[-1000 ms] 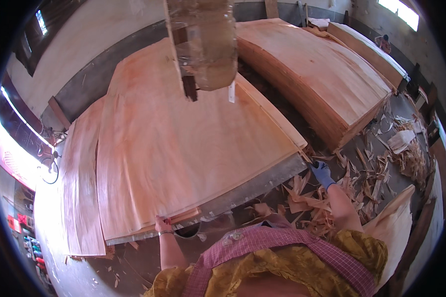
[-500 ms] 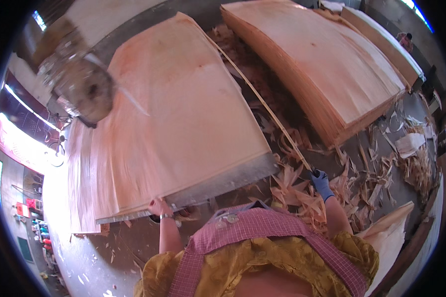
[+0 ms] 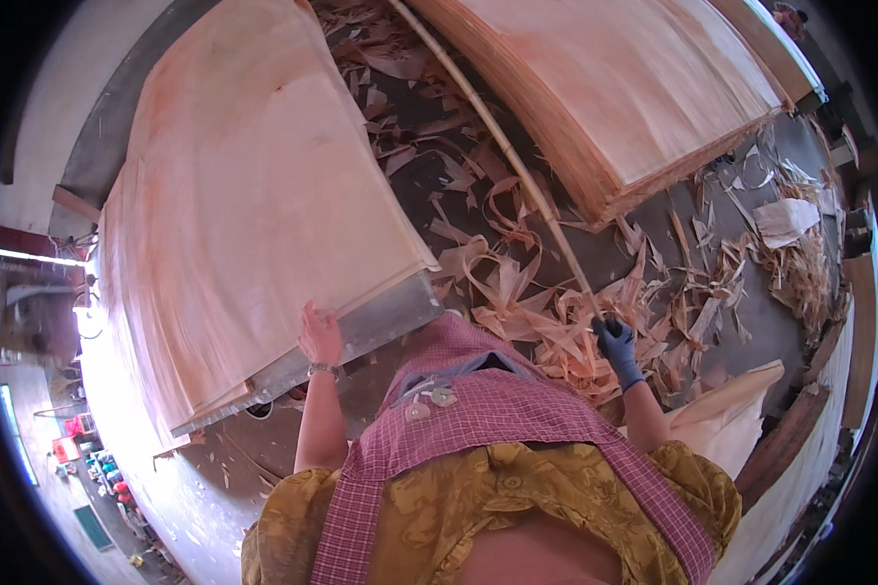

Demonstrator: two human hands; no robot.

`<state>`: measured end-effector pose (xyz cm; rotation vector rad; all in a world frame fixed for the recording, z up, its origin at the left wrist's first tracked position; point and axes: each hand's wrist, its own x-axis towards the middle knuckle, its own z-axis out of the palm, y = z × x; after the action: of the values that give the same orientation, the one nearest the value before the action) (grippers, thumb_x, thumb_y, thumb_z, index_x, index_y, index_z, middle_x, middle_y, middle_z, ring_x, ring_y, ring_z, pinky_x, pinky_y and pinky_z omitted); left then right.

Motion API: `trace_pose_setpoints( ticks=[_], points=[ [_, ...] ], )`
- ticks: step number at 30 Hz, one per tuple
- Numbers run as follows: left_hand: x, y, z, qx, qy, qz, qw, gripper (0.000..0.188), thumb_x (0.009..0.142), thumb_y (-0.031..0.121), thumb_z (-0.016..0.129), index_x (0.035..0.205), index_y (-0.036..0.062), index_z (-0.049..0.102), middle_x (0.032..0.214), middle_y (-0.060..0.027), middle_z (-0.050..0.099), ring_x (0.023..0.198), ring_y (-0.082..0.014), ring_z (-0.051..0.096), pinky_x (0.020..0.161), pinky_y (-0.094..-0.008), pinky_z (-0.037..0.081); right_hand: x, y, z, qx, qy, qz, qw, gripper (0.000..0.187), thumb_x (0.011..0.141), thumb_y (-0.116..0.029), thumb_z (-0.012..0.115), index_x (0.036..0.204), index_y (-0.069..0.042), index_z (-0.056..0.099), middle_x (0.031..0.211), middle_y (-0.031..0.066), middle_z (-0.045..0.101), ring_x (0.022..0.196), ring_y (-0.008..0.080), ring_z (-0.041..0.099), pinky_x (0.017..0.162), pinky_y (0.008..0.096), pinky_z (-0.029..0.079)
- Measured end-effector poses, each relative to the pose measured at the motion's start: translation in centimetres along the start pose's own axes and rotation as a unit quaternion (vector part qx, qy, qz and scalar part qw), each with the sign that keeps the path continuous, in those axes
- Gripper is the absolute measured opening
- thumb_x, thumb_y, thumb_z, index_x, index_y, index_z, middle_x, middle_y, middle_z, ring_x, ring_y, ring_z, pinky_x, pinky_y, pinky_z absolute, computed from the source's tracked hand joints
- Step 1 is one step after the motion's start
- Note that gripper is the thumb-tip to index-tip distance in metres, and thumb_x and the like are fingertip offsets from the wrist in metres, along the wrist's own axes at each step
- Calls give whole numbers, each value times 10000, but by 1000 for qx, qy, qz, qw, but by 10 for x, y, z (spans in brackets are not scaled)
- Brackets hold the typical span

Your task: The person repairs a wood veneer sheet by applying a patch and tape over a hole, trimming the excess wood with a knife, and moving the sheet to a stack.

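My right hand (image 3: 617, 349), in a blue-grey glove with dark fingers, is closed round the near end of a long thin wooden pole (image 3: 517, 166). From there the pole runs away between two stacks of wood veneer. My bare left hand (image 3: 319, 334), a bracelet at its wrist, has its fingers apart at the near edge of the left veneer stack (image 3: 254, 195). Whether its fingertips touch the top sheet, I cannot tell. Under that sheet's near edge, a grey metallic-looking slab edge (image 3: 390, 317) sticks out.
A taller veneer stack (image 3: 644, 88) stands at the far right. Torn veneer strips (image 3: 527, 292) litter the floor between the stacks and to my right. A loose pale sheet (image 3: 727, 414) leans near my right elbow. Another person (image 3: 788, 19) is at the far right edge.
My left hand has let go of the sheet's near edge and opened. A blurred object over the left stack is out of view. The scene has shifted leftward and upward; my right hand keeps the pole.
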<state>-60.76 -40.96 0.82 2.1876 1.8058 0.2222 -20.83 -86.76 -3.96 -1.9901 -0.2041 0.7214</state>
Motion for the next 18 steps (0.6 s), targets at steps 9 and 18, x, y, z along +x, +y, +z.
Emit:
trace_pose_setpoints(
  ticks=[9, 18],
  points=[
    [93, 60, 26, -27, 182, -59, 981, 468, 918, 236, 589, 1357, 113, 483, 1233, -116, 615, 1184, -290, 555, 999, -468, 384, 229, -94, -81, -78, 153, -161, 972, 201, 978, -201, 574, 915, -48, 690, 641, -25, 560, 494, 64, 442, 452, 263, 345],
    [271, 200, 68, 11, 134, 34, 990, 455, 914, 230, 599, 1350, 136, 510, 1334, -114, 557, 1261, -279, 498, 1041, -473, 360, 431, -184, -152, -229, 187, -4, 955, 235, 996, -270, 574, 1042, -65, 679, 720, 36, 614, 580, 128, 557, 503, 283, 423]
  ],
)
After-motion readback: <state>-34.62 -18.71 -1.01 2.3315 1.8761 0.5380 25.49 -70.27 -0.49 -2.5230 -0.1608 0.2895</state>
